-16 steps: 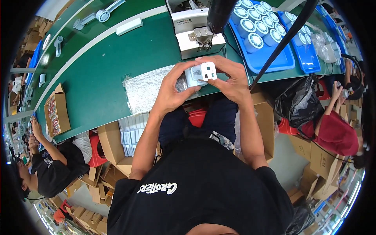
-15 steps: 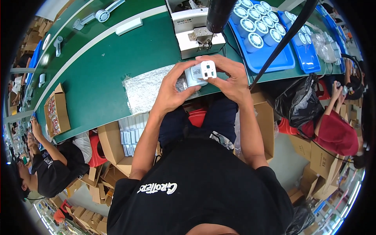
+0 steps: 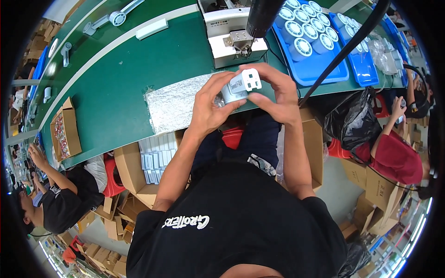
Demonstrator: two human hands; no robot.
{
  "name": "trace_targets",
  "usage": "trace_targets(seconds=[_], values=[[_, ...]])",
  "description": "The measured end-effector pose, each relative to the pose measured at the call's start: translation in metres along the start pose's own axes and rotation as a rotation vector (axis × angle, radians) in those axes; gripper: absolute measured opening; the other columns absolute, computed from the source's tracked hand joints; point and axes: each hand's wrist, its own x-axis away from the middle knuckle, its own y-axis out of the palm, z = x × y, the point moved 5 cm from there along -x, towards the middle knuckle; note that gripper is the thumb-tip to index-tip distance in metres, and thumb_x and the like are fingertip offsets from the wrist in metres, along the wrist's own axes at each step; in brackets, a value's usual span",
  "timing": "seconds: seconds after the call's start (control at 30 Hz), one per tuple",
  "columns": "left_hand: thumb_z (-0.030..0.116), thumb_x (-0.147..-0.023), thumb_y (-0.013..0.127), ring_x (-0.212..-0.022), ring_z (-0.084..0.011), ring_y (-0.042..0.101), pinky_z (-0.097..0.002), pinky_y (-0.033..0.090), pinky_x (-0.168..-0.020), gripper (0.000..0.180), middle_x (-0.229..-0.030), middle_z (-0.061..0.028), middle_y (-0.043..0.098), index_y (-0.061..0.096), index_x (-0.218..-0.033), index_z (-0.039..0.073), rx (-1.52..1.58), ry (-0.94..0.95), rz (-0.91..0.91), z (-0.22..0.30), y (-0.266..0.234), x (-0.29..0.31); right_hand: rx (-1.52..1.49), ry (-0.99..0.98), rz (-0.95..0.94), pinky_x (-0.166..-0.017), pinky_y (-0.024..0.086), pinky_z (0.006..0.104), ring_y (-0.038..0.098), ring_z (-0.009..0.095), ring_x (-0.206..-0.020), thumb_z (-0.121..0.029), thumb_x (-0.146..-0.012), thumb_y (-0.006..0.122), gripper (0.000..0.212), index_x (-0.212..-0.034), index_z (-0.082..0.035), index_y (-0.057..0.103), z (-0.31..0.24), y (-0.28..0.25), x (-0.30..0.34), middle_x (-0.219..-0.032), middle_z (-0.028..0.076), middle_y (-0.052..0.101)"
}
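Just past the table's front edge, I hold a pale blue cylindrical fan housing (image 3: pixel 234 91) with dark print on its side. Its white end piece (image 3: pixel 252 79), pierced by small squarish holes, faces up and to the right. My left hand (image 3: pixel 208 104) is closed round the left side, thumb along the lower edge. The right hand (image 3: pixel 281 99) curves over the top and right side, fingers partly hidden behind the housing; its thumb lies close to the white end. Beneath and left of the hands, a silvery wrapped mat (image 3: pixel 174 106) lies on the green table (image 3: pixel 120 88).
A white screw-feeding machine (image 3: pixel 232 41) stands beyond my hands, with a black power screwdriver (image 3: pixel 263 18) hanging beside it. Blue trays (image 3: pixel 331 69) of fan housings are at right. An open carton (image 3: pixel 127 169) of parts sits below the table. Co-workers sit on both sides.
The housing has turned and shifted slightly right, showing more of its printed side. My right thumb has moved a little away from it. The hanging screwdriver has swung slightly right.
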Motion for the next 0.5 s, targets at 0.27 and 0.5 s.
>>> trace_targets(seconds=[0.27,0.5], values=[[0.011,-0.074,0.087,-0.112,-0.0294,0.067,-0.0371,0.053,-0.096,0.055,-0.124,-0.0168,0.068,0.067,-0.125,-0.002,-0.017,0.007,-0.008,-0.002,0.0,0.002,-0.224,-0.107,0.67,-0.078,0.054,0.0277,0.066,0.016,-0.088,-0.02,-0.102,0.065,0.056,-0.146,0.004,0.041,-0.053,-0.053,-0.072,-0.101,0.012,0.068],[0.008,-0.076,0.087,-0.11,-0.025,0.065,-0.034,0.048,-0.098,0.053,-0.119,-0.0137,0.067,0.066,-0.123,-0.002,-0.017,-0.079,0.11,-0.006,-0.031,0.01,-0.572,-0.262,0.251,-0.076,0.055,0.0294,0.068,0.021,-0.087,-0.04,-0.104,0.061,0.069,-0.15,0.006,0.039,-0.075,-0.033,-0.106,-0.103,0.014,0.066]])
